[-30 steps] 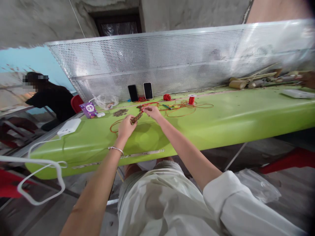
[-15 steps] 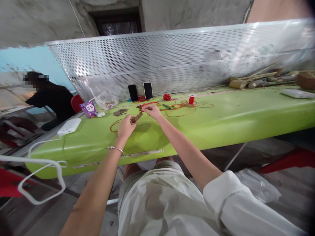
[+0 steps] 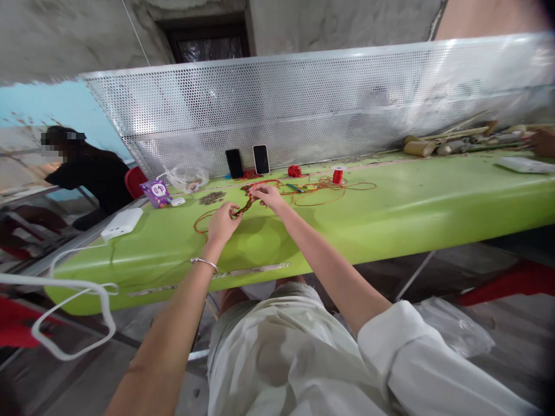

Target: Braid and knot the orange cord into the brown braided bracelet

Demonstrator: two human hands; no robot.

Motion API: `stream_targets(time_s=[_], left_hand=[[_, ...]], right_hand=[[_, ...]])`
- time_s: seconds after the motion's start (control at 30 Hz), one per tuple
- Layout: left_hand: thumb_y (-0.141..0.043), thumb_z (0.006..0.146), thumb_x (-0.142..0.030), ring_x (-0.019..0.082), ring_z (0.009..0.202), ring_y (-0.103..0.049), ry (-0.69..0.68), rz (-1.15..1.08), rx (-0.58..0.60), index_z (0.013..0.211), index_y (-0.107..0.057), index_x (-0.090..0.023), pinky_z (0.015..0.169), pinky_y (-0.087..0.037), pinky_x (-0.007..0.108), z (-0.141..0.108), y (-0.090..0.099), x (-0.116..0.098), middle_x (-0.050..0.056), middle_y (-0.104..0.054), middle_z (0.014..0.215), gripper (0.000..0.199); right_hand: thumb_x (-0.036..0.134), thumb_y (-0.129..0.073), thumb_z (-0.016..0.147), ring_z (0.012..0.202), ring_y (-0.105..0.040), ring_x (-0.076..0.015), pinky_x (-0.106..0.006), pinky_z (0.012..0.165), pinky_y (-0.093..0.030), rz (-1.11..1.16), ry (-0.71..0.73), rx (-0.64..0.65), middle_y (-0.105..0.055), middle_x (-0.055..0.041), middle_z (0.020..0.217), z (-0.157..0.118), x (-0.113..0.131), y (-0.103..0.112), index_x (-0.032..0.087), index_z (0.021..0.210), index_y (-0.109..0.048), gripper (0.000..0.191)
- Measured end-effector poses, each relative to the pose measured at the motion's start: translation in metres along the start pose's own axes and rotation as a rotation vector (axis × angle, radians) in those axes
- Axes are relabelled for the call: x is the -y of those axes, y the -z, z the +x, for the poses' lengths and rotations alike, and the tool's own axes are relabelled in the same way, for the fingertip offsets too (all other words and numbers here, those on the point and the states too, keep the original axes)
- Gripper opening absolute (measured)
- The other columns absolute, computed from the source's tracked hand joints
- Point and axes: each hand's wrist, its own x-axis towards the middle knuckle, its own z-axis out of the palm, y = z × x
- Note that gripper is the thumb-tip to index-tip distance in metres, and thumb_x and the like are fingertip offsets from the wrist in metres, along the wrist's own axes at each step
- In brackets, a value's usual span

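My left hand is closed on the near end of a strand of brown coin-like discs laced with red cord. At the strand's far end my right hand pinches it and the red cord; what lies exactly between the fingertips is hidden. Both hands are just above the green table. Left of them lies a pile of loose brown discs. A loop of red cord runs out beside my left hand.
Behind my hands stand a black phone and a white-edged phone. A red cord ball, a red spool and a purple packet lie around. Bamboo pieces sit far right; a person sits at left.
The strand has turned in my hands and now looks thinner and darker. My left fingers have shifted slightly on it; my right hand stays almost in place.
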Motion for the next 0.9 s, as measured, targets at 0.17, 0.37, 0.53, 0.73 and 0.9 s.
stream_targets(time_s=[0.17,0.37,0.53,0.73,0.9], left_hand=[[-0.059,0.078,-0.032,0.018,0.068,-0.057,-0.018,-0.020,0.014,0.093,-0.061,-0.020,0.061,-0.041,0.026,0.0000,0.0007,-0.0012,0.004,-0.064,0.080,0.019],[-0.051,0.085,-0.030,0.018,0.068,-0.058,-0.029,-0.048,0.026,0.089,-0.061,-0.019,0.062,-0.042,0.027,-0.0004,0.0030,-0.0043,0.005,-0.066,0.083,0.016],[-0.047,0.084,-0.021,0.018,0.071,-0.059,-0.029,-0.060,0.034,0.095,-0.062,-0.018,0.065,-0.043,0.027,-0.0004,0.0021,-0.0037,0.007,-0.068,0.092,0.019],[-0.046,0.085,-0.021,0.019,0.074,-0.061,-0.024,-0.062,0.064,0.102,-0.063,-0.019,0.069,-0.045,0.028,0.0010,0.0001,-0.0012,0.007,-0.069,0.098,0.024],[-0.045,0.089,-0.032,0.019,0.074,-0.063,-0.062,-0.083,0.155,0.107,-0.063,-0.020,0.069,-0.047,0.029,0.0024,-0.0021,-0.0011,0.007,-0.069,0.103,0.029]], right_hand=[[0.021,-0.060,0.079,0.072,-0.065,-0.0098,-0.014,0.044,-0.032,0.021,0.001,0.016,-0.068,-0.0054,0.096,-0.0003,0.0000,-0.0004,0.016,0.078,-0.056,0.007],[0.023,-0.060,0.080,0.074,-0.064,-0.0092,-0.014,0.049,-0.036,0.063,0.008,0.056,-0.068,-0.0041,0.093,-0.0006,-0.0012,-0.0002,0.017,0.079,-0.057,0.007],[0.025,-0.061,0.080,0.074,-0.064,-0.0090,-0.016,0.056,-0.039,0.113,-0.001,0.101,-0.067,-0.0020,0.084,0.0003,-0.0031,-0.0001,0.017,0.080,-0.058,0.009],[0.024,-0.061,0.079,0.071,-0.062,-0.0078,-0.017,0.064,-0.044,0.163,-0.011,0.143,-0.065,-0.0002,0.080,0.0015,-0.0039,-0.0004,0.017,0.078,-0.059,0.007],[0.024,-0.065,0.076,0.069,-0.059,-0.0072,-0.018,0.067,-0.046,0.165,0.004,0.147,-0.062,0.0009,0.080,0.0014,-0.0039,-0.0018,0.018,0.075,-0.058,0.009]])
